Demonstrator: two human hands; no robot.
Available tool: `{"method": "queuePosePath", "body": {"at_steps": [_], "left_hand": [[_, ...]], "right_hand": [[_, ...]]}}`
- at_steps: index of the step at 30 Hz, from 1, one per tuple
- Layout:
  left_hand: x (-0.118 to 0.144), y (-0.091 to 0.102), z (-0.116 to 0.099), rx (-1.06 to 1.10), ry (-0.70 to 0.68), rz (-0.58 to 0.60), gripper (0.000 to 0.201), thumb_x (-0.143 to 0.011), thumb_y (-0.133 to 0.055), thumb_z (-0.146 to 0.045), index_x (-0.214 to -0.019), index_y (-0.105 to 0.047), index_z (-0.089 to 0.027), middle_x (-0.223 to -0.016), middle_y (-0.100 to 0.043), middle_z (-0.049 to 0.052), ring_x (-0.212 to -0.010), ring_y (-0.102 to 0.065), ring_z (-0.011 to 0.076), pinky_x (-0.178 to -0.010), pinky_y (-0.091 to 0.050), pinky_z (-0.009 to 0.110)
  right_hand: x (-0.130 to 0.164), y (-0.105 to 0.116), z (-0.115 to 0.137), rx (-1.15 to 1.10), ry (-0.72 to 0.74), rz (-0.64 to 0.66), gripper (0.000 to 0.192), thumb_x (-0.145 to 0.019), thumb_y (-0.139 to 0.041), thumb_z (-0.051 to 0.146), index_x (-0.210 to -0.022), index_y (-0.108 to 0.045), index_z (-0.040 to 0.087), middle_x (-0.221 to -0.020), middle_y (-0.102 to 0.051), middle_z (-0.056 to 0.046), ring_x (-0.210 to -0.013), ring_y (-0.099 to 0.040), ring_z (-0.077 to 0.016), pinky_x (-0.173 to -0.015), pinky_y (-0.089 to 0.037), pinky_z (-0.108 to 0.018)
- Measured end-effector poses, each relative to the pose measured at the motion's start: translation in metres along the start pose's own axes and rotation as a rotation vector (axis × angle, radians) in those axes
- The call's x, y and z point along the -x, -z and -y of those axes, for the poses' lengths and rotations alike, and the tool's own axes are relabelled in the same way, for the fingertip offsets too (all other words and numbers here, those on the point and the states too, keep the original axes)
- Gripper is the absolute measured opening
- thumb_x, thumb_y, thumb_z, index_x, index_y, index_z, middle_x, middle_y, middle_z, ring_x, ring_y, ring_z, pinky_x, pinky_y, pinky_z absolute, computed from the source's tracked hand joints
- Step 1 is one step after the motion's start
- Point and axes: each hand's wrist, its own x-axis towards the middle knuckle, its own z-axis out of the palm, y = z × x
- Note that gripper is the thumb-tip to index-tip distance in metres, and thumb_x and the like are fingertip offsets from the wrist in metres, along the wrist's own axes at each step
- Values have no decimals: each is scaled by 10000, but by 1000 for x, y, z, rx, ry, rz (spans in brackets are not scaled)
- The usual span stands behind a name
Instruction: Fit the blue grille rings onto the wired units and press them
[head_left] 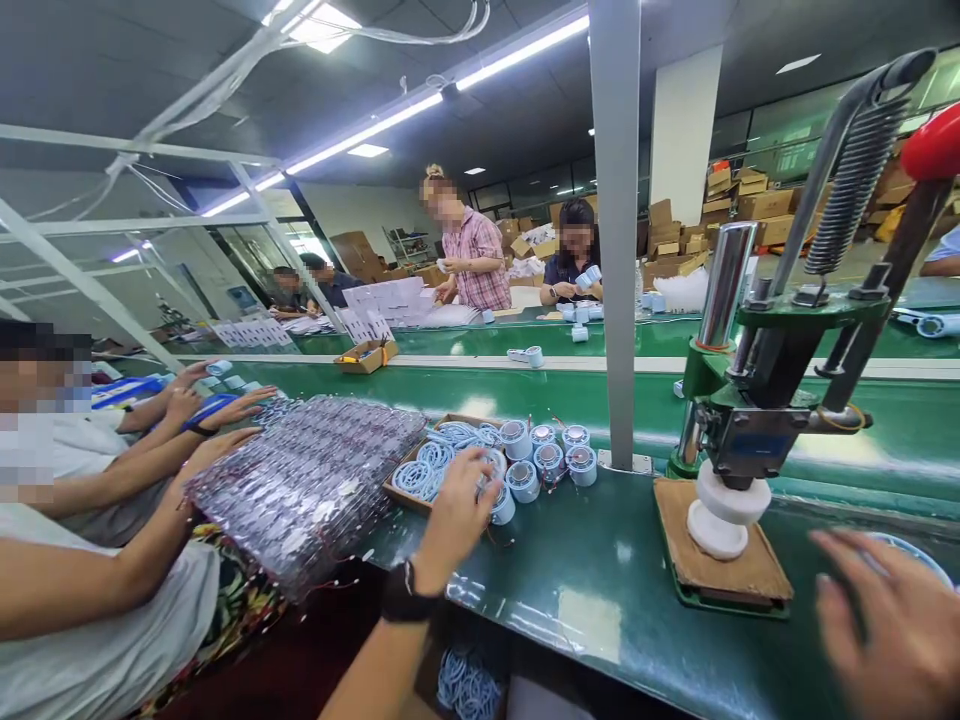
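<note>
My left hand [459, 508], with a black watch on its wrist, reaches over the pale blue round parts [547, 452] on the green bench and closes around one of them at the edge of a cardboard tray [409, 490] filled with blue rings. My right hand [892, 625] is blurred at the lower right, fingers spread, empty, near a round blue-rimmed part [911, 552]. A green hand press [757, 400] with a white round die stands between my hands on a brown pad [720, 570].
A co-worker at the left holds a tilted tray of small wired parts [311, 480]. A grey post [619, 250] rises from the bench. Beyond lies a green conveyor [450, 385] with a small box [367, 355]. Other people work at the far side among cartons.
</note>
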Motion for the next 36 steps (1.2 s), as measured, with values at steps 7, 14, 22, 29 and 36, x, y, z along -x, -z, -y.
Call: {"method": "queuePosePath", "body": {"at_steps": [7,14,22,29,36], "left_hand": [[70,-69,-74,132,-102,241,224,-798,-675,-134,-1011,-674,-205,-1152,-707,131,-1089,-662,315,-911,-570,505],[66,-64,-66,230,-87,256,110,-785,-706,-128,-817,-647,-216,-1167,-720,122,-1145,-636,320,-939,-550,500],[73,-78,-54,293,-77,226,195,-813,-652,-177,-995,-703,-223,-1093,-742,121,-1089,-660,331,-934,-550,534],[77,-80,-42,341,-154,266,64,-815,-658,-255,-873,-684,-252,-1198,-722,112,-1122,-619,347,-929,-533,550],[83,-83,-57,199,-156,222,93,-894,-600,-286,-947,-654,-233,-1193,-699,125,-1129,-610,332,-954,-516,540]], "right_hand": [[-27,-128,179,-130,374,655,472,-881,-538,164,-1339,-589,263,-1284,-617,-121,-1172,-621,-283,-1009,-543,-466],[-74,-229,230,-62,319,847,379,-964,-610,352,-1289,-572,161,-1292,-594,-97,-1147,-610,-230,-984,-529,-462],[-35,-127,185,-170,335,865,426,-920,-603,244,-1344,-563,229,-1375,-536,-116,-1246,-534,-259,-1042,-493,-416],[41,-37,100,-188,265,895,415,-763,-666,142,-1171,-693,216,-1288,-612,-139,-1144,-620,-279,-964,-558,-421],[65,-38,89,-217,197,715,435,-820,-544,70,-1208,-685,205,-1347,-547,-174,-1247,-558,-280,-1006,-545,-449]]}}
